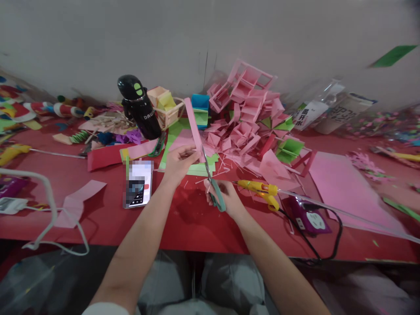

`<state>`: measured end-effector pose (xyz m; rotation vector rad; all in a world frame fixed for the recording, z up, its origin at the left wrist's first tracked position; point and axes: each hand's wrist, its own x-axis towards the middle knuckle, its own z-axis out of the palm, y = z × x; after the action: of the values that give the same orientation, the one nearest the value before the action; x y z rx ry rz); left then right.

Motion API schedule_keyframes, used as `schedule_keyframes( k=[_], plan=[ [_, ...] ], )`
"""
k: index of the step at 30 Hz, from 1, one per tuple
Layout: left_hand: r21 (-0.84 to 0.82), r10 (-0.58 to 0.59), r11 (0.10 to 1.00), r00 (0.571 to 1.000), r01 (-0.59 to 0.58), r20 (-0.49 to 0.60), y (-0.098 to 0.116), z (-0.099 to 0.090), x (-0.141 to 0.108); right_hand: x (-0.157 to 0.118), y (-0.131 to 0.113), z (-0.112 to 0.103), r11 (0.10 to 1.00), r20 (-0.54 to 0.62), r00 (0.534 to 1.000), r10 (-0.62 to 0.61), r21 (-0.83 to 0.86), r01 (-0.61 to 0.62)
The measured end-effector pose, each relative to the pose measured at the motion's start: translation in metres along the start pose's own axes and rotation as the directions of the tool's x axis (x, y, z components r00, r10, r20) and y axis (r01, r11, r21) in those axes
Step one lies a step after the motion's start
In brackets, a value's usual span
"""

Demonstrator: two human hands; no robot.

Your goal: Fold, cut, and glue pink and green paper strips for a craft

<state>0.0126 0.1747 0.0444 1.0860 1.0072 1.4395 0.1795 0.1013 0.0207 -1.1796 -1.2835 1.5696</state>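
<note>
My left hand (180,162) pinches the lower end of a long pink paper strip (193,120), which stands up at a slant. My right hand (225,197) grips the green-handled scissors (216,194), with fingers in and around the handles. The scissor blades point up and away, alongside the lower right edge of the strip close to my left fingertips. Whether the blades are fully closed is hard to tell. Beneath and behind the strip are green sheets (173,131) and narrow paper scraps.
Pink folded paper pieces (246,109) are heaped at the back. A black bottle (141,109) and a phone (139,183) are left of centre. To the right lie a yellow glue gun (257,187), a purple power socket (310,216) with a black cable, and pink sheets (348,188).
</note>
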Motion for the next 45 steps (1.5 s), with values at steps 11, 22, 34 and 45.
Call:
schedule_keyframes(
  k=[11, 22, 34, 45],
  plan=[
    [-0.005, -0.006, 1.000, 1.000, 0.006, -0.007, -0.001, 0.000, 0.001, -0.002, -0.008, 0.004, 0.999, -0.045, 0.999, -0.006, -0.047, 0.004],
    [0.011, 0.026, 1.000, 1.000, -0.026, -0.002, -0.003, -0.001, 0.002, 0.001, -0.005, -0.003, 0.999, -0.063, 0.998, 0.022, -0.035, -0.024],
    [0.038, 0.025, 0.999, 0.999, -0.023, -0.034, 0.002, -0.003, 0.002, -0.002, -0.006, -0.004, 0.997, 0.046, 0.999, -0.006, -0.079, 0.009],
    [0.115, -0.008, 0.993, 0.996, -0.003, 0.094, -0.001, 0.001, -0.003, 0.000, -0.006, -0.006, 0.999, -0.023, 1.000, 0.012, -0.038, -0.013]
  ],
)
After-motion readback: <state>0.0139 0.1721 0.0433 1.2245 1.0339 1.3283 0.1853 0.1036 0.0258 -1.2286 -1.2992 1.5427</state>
